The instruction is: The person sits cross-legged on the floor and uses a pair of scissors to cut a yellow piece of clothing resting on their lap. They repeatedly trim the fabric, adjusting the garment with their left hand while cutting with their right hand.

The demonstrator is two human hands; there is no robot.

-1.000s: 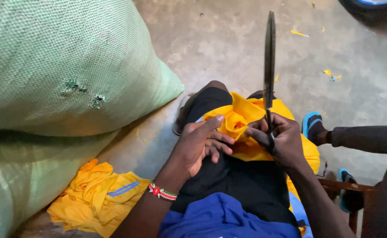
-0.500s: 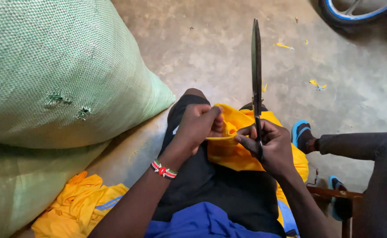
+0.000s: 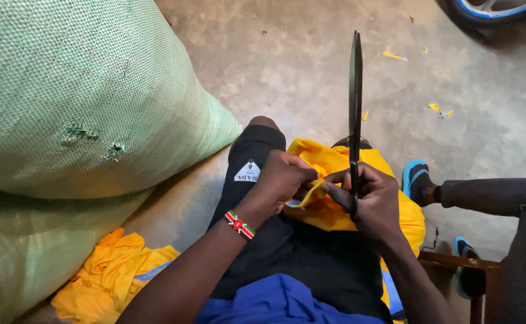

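Note:
A yellow garment (image 3: 329,165) lies across my lap, over black shorts (image 3: 257,162). My left hand (image 3: 281,180), with a beaded bracelet at the wrist, pinches a fold of the yellow cloth. My right hand (image 3: 374,201) grips the handle of large black shears (image 3: 355,90) whose long blades stand upright, pointing away from me. The same hand also presses on the cloth. Both hands meet at the fold, fingers almost touching.
Two big green woven sacks (image 3: 65,102) fill the left side. A pile of yellow cloth (image 3: 110,279) lies on the floor by my left thigh. Another person's leg and blue shoes (image 3: 419,180) are at the right. Yellow scraps (image 3: 440,110) dot the concrete floor; a wheel (image 3: 497,9) sits top right.
My left hand has gone from resting open on the cloth to pinching its fold beside my right hand. The shears stay upright in my right hand.

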